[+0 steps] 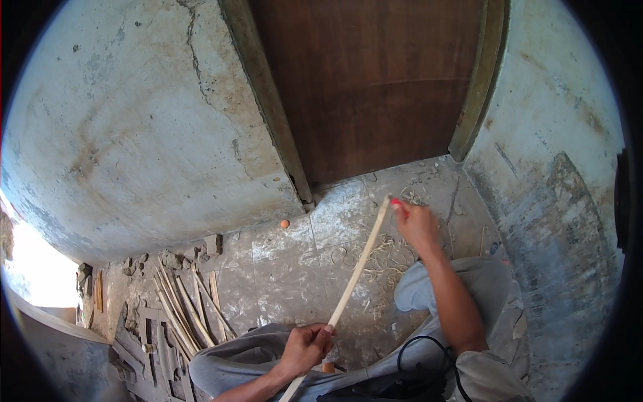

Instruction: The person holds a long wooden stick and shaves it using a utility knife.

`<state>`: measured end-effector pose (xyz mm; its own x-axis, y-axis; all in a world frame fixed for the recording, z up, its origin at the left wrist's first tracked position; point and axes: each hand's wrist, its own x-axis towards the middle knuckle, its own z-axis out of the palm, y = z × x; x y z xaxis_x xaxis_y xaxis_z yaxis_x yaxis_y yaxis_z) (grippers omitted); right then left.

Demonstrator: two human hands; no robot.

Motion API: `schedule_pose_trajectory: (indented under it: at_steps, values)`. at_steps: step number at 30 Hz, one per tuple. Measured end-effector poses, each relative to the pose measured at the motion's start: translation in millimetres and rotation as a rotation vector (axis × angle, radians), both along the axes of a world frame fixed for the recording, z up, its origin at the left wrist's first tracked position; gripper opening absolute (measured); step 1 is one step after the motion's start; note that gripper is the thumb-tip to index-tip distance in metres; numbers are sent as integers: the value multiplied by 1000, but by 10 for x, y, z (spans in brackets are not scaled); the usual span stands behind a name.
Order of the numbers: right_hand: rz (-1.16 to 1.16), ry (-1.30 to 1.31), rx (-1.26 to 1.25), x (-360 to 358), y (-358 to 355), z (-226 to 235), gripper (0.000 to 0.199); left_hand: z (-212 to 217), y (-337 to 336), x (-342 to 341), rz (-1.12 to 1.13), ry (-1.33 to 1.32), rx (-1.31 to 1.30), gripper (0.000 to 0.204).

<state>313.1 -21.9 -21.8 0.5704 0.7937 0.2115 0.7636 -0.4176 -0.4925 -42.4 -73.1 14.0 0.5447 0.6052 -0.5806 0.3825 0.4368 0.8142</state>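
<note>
A long, pale strip of wood or bamboo (pixel 360 273) slants up and away from my lap. My left hand (pixel 307 350) is closed round its lower part, and the near end runs down past the lower edge of the picture. At the strip's far end, my right hand (pixel 418 229) grips a small red-handled tool (pixel 396 202). Its working part is too small to make out. Thin curled shavings (pixel 383 258) lie on the floor below the right hand.
Several similar strips (pixel 191 305) lean in a bundle at left, by grey boards (pixel 157 348) and rubble (pixel 173 258). A small orange ball (pixel 285 224) lies near the wall. A brown door (pixel 375 87) stands ahead. A black cord (pixel 429 340) crosses my lap.
</note>
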Motion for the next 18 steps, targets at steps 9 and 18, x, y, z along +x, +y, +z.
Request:
schedule_pose_trajectory:
  at_steps: [9, 18]
  values:
    - [214, 478, 275, -645, -56, 40, 31, -60, 287, 43, 204, 19, 217, 28]
    - [602, 313, 158, -1339, -379, -14, 31, -299, 256, 3, 199, 49, 385, 30]
